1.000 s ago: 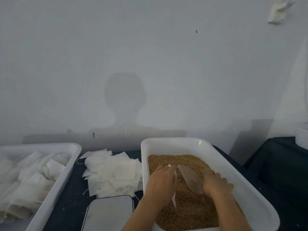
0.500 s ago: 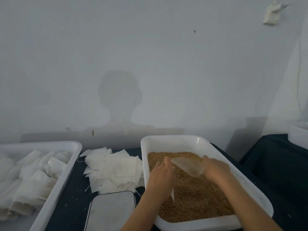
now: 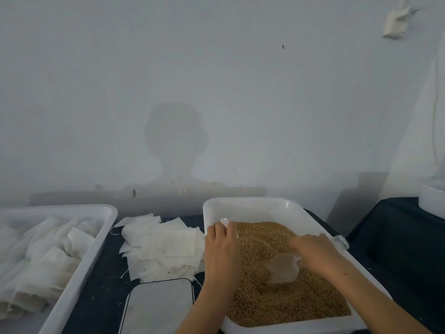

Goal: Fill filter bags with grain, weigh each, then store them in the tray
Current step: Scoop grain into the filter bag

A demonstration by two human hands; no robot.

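Head view: two bare hands work over the grain bin (image 3: 313,218). Left hand (image 3: 222,251) hangs at the bin's left wall, fingers curled round a filter bag (image 3: 225,222); only the bag's white top corner shows past the fingertips, so whether its mouth stands open cannot be told. Right hand (image 3: 317,255) grips a clear scoop (image 3: 283,267) by the handle, fingers wrapped narrow; scoop blade lies low on the grain (image 3: 277,302), just inboard of those fingers and pointing toward the left hand.

Step in hand, by my reading: loading the scoop for a pour into the bag.

How to do it well, as judgement:
- Push the blade shallow through the grain, then level it before lifting; a heaped load would likely spill over a small bag mouth.
- Keep the bag over the bin, so strays drop back into the bin.
- Spread the bag's mouth with thumb and forefinger before the scoop arrives.
- Tip the scoop slowly from its narrow end, touching or just above the mouth.

Left of the left fingers: a loose pile of empty bags (image 3: 163,247) on the dark tabletop (image 3: 96,302). Near that pile, closer to the person, a flat scale (image 3: 159,307), nothing on it. Well left, the tray (image 3: 79,285) holds bags already stored (image 3: 45,266).
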